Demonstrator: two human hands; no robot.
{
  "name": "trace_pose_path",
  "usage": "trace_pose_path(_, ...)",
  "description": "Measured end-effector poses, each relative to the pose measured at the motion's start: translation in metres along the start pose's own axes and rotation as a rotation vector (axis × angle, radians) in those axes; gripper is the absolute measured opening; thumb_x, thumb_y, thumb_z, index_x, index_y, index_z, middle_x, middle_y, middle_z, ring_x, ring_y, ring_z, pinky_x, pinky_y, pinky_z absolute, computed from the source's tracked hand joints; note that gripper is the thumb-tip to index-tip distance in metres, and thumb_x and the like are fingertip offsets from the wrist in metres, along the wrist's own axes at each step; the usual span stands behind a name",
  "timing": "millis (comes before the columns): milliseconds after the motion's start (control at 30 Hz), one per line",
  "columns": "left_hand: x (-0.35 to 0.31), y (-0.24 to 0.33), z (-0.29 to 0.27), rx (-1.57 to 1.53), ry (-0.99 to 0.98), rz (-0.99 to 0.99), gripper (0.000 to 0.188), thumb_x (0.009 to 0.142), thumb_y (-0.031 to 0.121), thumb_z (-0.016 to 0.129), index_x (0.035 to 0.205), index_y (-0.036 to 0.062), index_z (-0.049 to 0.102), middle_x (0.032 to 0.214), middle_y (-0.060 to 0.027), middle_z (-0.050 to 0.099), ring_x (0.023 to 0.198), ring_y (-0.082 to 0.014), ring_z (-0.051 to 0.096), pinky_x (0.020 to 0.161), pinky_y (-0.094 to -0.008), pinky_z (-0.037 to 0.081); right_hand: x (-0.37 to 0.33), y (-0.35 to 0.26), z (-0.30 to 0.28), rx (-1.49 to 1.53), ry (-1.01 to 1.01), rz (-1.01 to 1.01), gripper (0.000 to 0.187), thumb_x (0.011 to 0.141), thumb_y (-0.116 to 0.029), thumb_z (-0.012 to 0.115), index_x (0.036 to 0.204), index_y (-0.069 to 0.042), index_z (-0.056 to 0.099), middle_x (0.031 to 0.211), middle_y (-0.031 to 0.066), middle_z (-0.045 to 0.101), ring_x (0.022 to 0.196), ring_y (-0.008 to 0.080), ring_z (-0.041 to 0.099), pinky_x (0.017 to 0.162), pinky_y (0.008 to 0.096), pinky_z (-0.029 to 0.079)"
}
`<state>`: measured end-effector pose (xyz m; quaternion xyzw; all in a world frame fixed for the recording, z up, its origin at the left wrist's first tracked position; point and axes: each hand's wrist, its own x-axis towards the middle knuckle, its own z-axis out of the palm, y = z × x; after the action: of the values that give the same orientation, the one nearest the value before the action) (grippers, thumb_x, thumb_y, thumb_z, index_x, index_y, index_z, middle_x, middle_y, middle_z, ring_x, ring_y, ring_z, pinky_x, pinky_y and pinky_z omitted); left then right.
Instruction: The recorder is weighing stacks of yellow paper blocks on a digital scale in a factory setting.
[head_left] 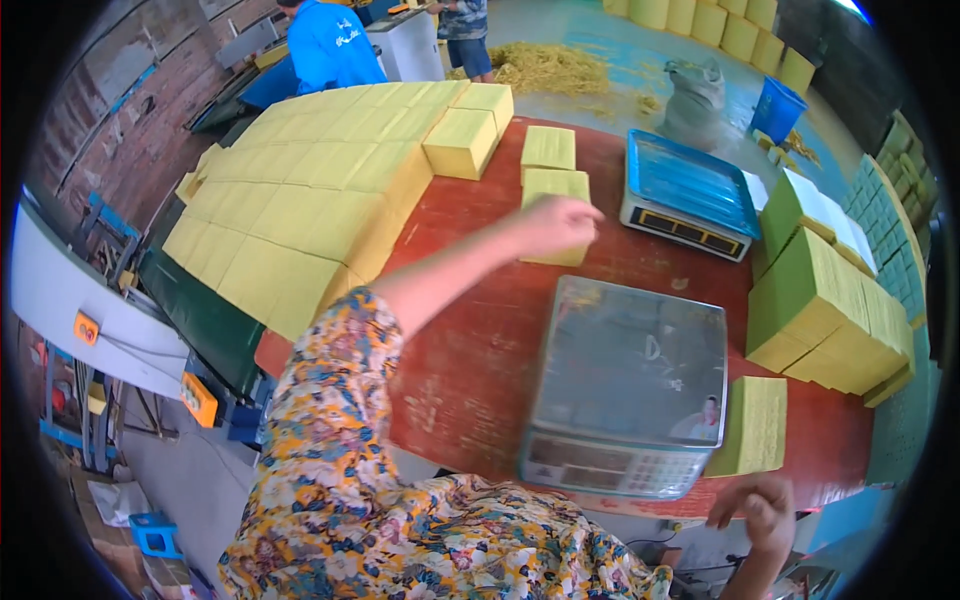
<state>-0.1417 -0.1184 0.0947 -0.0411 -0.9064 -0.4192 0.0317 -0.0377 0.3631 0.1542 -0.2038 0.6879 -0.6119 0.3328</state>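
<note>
Probably a reaching step: the left grip (560, 224) curls over a yellow stack (555, 183) on the desk (460, 370), whether closed I cannot tell; the right grip (757, 512), loosely open, is near a lone block (758, 425). Lifting calls for even pressure.

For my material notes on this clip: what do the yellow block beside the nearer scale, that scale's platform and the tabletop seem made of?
Yellow block: probably coarse paper, matte; fine surface texture, no glare.
Scale's platform: smooth grey, metal or plastic, perhaps film-covered; soft reflections.
Tabletop: red-painted, perhaps wood; pale scuffs suggest worn paint.
</note>
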Motion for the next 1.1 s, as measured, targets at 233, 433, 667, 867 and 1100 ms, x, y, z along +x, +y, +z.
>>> trace_pose_path(233, -0.039, -0.125, -0.158, 0.47, 0.105, -0.225, 0.058, 0.087, 0.044, 0.061, 0.123, -0.0026, 0.06, 0.122, -0.0223, 0.063, 0.116, -0.0361, 0.058, 0.1, -0.0396, 0.046, 0.245, -0.079, 0.142, -0.404, -0.356, -0.196, 0.032, 0.091, -0.017, 0.062, 0.116, 0.003, 0.063, 0.098, 0.012, 0.071, 0.09, 0.0203, 0.067, 0.081, 0.0327, 0.052)
trace_pose_path(433, 0.006, -0.216, -0.193, 0.667, 0.131, -0.076, 0.054, 0.091, 0.04, 0.058, 0.118, -0.0067, 0.06, 0.12, -0.022, 0.061, 0.118, -0.036, 0.054, 0.1, -0.042, 0.044, 0.531, -0.064, 0.205, -0.798, -0.013, -0.425, 0.039, 0.092, -0.027, 0.059, 0.124, -0.004, 0.059, 0.113, 0.0182, 0.067, 0.107, 0.0319, 0.064, 0.09, 0.0402, 0.049)
trace_pose_path(667, 0.085, -0.292, -0.197, 0.829, 0.43, 0.039, 0.049, 0.092, 0.036, 0.06, 0.108, -0.0106, 0.057, 0.116, -0.0298, 0.055, 0.114, -0.043, 0.052, 0.102, -0.0485, 0.039, 0.768, -0.066, 0.257, -1.261, 0.221, -0.457, 0.043, 0.093, -0.037, 0.05, 0.126, -0.008, 0.056, 0.127, 0.0161, 0.059, 0.118, 0.035, 0.056, 0.097, 0.0487, 0.045)
trace_pose_path(867, 0.112, -0.304, -0.175, 0.792, 0.349, 0.011, 0.077, 0.096, 0.051, 0.043, 0.131, -0.0177, 0.04, 0.136, -0.036, 0.043, 0.131, -0.0476, 0.038, 0.112, -0.0502, 0.027, 0.908, -0.068, 0.259, -1.335, 0.433, -0.49, 0.056, 0.095, -0.045, 0.045, 0.14, -0.011, 0.045, 0.147, 0.0098, 0.044, 0.137, 0.0299, 0.038, 0.108, 0.0581, 0.031)
trace_pose_path(1100, 0.093, -0.287, -0.16, 0.837, 0.171, -0.185, 0.088, 0.093, 0.057, 0.041, 0.142, -0.014, 0.029, 0.148, -0.035, 0.029, 0.142, -0.0466, 0.023, 0.114, -0.0582, 0.019, 0.885, -0.024, 0.266, -1.34, 0.26, -0.193, 0.063, 0.096, -0.054, 0.036, 0.146, -0.015, 0.039, 0.153, 0.0074, 0.038, 0.142, 0.0287, 0.033, 0.113, 0.0621, 0.022)
